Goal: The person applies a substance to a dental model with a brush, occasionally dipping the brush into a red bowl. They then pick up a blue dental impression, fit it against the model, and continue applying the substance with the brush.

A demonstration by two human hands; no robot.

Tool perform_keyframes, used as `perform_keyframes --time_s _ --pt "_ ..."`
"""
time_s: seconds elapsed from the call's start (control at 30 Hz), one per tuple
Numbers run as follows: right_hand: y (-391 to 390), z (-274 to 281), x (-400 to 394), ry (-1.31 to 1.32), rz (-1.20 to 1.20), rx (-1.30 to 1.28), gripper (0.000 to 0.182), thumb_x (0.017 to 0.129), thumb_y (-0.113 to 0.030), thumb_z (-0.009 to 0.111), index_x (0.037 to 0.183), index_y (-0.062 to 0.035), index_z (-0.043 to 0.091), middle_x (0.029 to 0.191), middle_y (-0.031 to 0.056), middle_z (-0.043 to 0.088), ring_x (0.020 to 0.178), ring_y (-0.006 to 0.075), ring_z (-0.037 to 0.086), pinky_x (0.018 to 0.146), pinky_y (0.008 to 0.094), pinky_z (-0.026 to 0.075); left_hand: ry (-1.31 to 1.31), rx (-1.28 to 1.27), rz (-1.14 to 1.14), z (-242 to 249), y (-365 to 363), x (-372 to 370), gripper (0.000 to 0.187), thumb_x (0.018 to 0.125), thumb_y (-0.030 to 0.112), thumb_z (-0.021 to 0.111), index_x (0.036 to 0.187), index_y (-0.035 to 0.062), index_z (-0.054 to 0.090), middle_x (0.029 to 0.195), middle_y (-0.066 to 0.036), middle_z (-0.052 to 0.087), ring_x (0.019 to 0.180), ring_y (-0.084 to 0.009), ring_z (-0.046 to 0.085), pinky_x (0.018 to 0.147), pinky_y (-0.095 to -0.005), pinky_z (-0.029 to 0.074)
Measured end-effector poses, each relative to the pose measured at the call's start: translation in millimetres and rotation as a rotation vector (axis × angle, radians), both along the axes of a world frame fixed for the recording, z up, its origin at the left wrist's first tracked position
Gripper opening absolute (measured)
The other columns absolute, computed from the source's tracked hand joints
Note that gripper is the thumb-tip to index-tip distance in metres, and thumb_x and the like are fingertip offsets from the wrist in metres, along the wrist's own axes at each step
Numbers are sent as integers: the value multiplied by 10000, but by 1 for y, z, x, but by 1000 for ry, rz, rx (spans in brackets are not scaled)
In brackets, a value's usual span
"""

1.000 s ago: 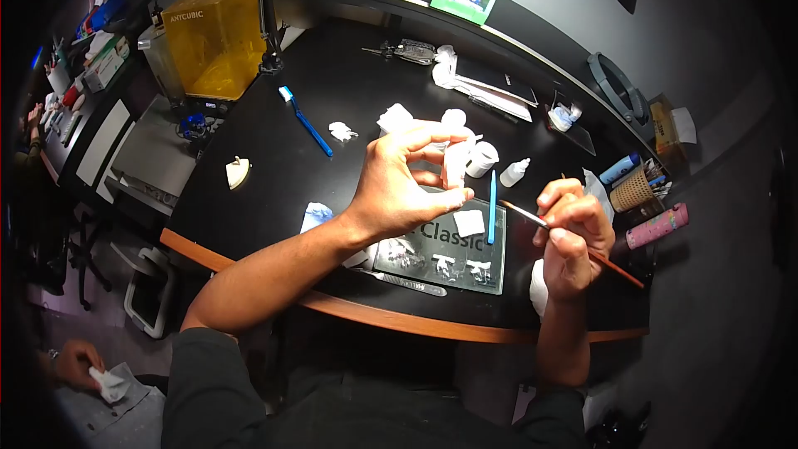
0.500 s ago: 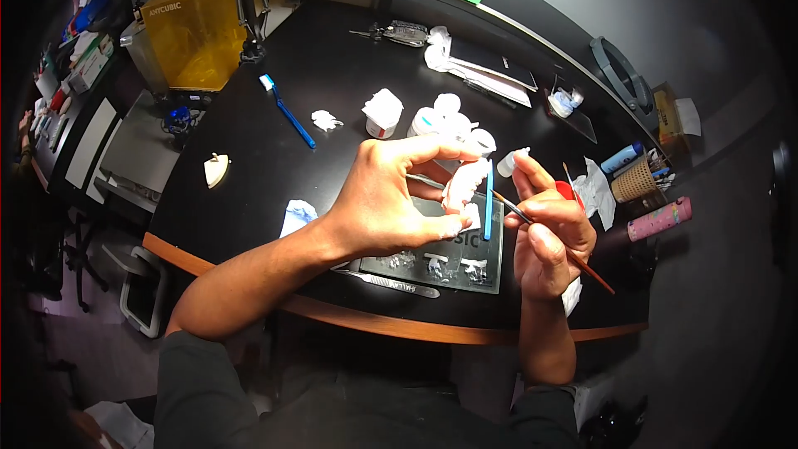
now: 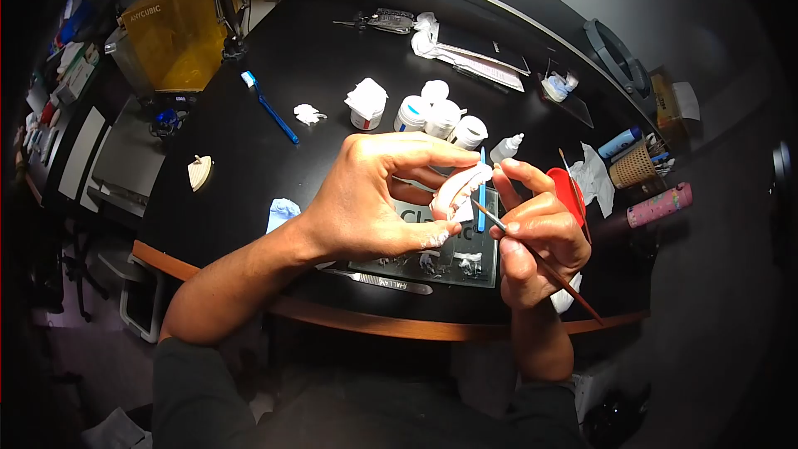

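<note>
My left hand (image 3: pixel 366 195) is closed around the edges of a pinkish-white dental model (image 3: pixel 454 191) with a row of teeth, index finger above and thumb below. White residue marks that thumb. In my right hand (image 3: pixel 536 241) a fine paintbrush (image 3: pixel 555 275) with a red-brown handle is pinched between thumb and fingers. Its tip points at the teeth side of the model; whether it touches cannot be made out. Beneath both hands lies a dark glass slab (image 3: pixel 490 264) with white smears and a thin blue stick (image 3: pixel 482 212).
Several white jars (image 3: pixel 442 120) and a dropper bottle (image 3: pixel 506 148) stand behind my hands. A blue toothbrush (image 3: pixel 271 110) and a cream-coloured model piece (image 3: pixel 199 173) lie left. A scalpel handle (image 3: pixel 389 283) rests near the front edge. Right are a red dish (image 3: pixel 568 193) and a woven pen holder (image 3: pixel 630 168).
The view has shifted slightly, so the table things appear further left. The model is tilted differently in my left hand. My right hand and the brush stay close to it.
</note>
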State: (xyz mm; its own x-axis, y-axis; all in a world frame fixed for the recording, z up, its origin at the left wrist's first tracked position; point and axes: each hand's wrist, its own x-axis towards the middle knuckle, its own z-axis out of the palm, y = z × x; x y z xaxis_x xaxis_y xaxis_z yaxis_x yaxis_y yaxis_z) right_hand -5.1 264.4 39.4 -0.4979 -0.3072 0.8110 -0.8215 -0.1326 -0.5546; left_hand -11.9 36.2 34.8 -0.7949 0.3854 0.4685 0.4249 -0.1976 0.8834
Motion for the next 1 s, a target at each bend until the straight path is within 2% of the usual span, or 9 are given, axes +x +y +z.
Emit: perform_keyframes --time_s 0.17,0.27,0.37,0.57,0.77,0.87,1.0 --pt "4 1 -1 112 -42 60 214 803 82 664 992 -18 671 876 127 694 1234 405 629 1041 506 558 69 9 -31 -1 -3 -2 640 745 -18 886 1336 -47 642 1227 -179 711 1125 -219 709 927 -340 624" --pt "7 3 -1 122 -16 71 219 813 63 684 1010 -34 695 902 125 713 1228 401 631 1032 495 568 155 -22 -33 2 -6 -3 631 745 -11 888 1327 -55 648 1244 -189 699 1138 -229 701 928 -348 628" --pt "6 3 -1 122 -11 60 190 857 15 730 1037 -42 708 919 128 728 1227 404 631 1040 499 560 106 4 -44 4 -4 -2 631 741 -10 887 1324 -57 650 1264 -200 684 1148 -245 696 930 -356 632" --pt "7 2 -1 133 1 65 166 902 -85 790 1043 -30 720 926 138 738 1228 403 629 1040 490 561 164 -16 -48 4 -7 -4 626 742 -13 878 1323 -54 650 1279 -207 672 1150 -258 695 932 -363 633" --pt "8 4 1 121 -7 92 156 868 -15 767 1018 -18 723 922 140 739 1228 397 629 1043 486 560 194 -11 -55 3 -7 -5 622 745 -13 872 1324 -55 649 1276 -215 672 1148 -266 698 931 -365 633" --pt "6 5 3 134 -59 140 254 945 -252 780 1016 -29 680 840 134 713 1233 375 608 1063 491 547 165 6 -67 2 -7 -4 619 748 -7 873 1323 -56 649 1271 -218 672 1146 -273 699 931 -372 633" --pt "7 4 2 125 -54 132 248 940 -243 783 1010 -30 679 840 136 711 1216 376 611 1058 508 549 146 -13 -80 5 -8 -5 620 744 5 873 1320 -56 652 1264 -217 674 1137 -272 702 932 -378 632"
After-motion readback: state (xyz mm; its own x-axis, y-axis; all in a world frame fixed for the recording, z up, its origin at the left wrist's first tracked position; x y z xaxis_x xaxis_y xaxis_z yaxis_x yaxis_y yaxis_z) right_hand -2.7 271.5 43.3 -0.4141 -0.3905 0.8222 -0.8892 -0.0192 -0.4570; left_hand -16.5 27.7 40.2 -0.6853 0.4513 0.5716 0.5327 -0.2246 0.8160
